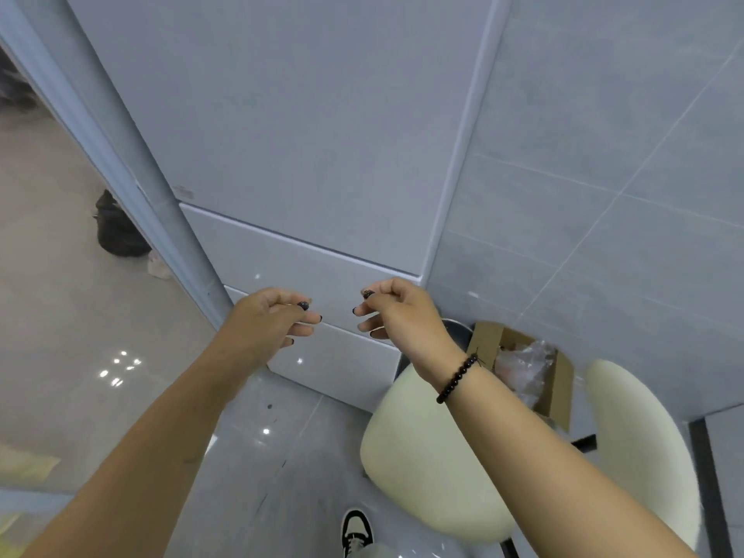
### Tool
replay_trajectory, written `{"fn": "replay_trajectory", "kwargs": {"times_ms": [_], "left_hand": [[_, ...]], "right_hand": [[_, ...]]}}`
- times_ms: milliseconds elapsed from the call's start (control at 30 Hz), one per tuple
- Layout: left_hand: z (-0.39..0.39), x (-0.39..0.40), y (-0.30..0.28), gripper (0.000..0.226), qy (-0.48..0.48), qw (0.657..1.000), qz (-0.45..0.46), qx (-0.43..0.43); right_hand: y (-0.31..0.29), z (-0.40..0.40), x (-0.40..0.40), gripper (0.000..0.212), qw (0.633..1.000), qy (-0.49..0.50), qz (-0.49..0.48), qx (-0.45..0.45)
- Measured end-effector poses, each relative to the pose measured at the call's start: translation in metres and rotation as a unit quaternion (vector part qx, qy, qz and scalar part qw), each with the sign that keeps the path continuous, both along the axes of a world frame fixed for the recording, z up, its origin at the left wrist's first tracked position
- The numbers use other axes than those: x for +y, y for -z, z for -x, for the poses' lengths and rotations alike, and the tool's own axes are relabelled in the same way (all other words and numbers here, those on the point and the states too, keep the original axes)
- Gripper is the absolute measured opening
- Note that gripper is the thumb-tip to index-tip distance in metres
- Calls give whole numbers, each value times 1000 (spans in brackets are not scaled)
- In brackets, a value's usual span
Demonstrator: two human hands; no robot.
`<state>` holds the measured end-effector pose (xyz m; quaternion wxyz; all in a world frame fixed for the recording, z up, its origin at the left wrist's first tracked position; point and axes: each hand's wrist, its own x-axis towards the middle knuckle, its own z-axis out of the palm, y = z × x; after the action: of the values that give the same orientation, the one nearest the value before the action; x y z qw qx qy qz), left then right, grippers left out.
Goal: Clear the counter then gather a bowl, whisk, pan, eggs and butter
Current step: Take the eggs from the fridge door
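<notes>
No bowl, whisk, pan, eggs or butter is in view. A tall pale grey fridge (290, 126) fills the middle, with two drawer fronts (322, 271) stacked below its door. My left hand (269, 316) and my right hand (394, 312) hover side by side in front of the seam between the drawers, thumbs up and fingers loosely curled toward each other. Neither hand holds anything. I cannot tell whether the fingertips touch the drawer front. A dark bead bracelet (457, 378) circles my right wrist.
A cream chair (426, 457) stands low on the right, beside a second cream seat back (636, 449). Behind them an open cardboard box (559, 376) holds crumpled plastic. A tiled wall (604, 175) rises right; a door frame (133, 175) stands left, with a dark shoe (116, 231) beyond. My shoe (356, 529) is below.
</notes>
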<state>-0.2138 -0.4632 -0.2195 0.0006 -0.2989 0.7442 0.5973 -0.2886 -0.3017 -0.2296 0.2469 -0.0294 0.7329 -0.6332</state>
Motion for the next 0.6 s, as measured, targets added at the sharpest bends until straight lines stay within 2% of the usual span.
{"fn": "replay_trajectory", "kwargs": {"times_ms": [300, 600], "left_hand": [[57, -80, 5, 15, 21, 999, -25, 22], [114, -215, -1, 12, 58, 995, -26, 73]], "right_hand": [[-8, 38, -64, 12, 999, 33, -14, 4], [-24, 59, -164, 12, 989, 147, 3, 30]]}}
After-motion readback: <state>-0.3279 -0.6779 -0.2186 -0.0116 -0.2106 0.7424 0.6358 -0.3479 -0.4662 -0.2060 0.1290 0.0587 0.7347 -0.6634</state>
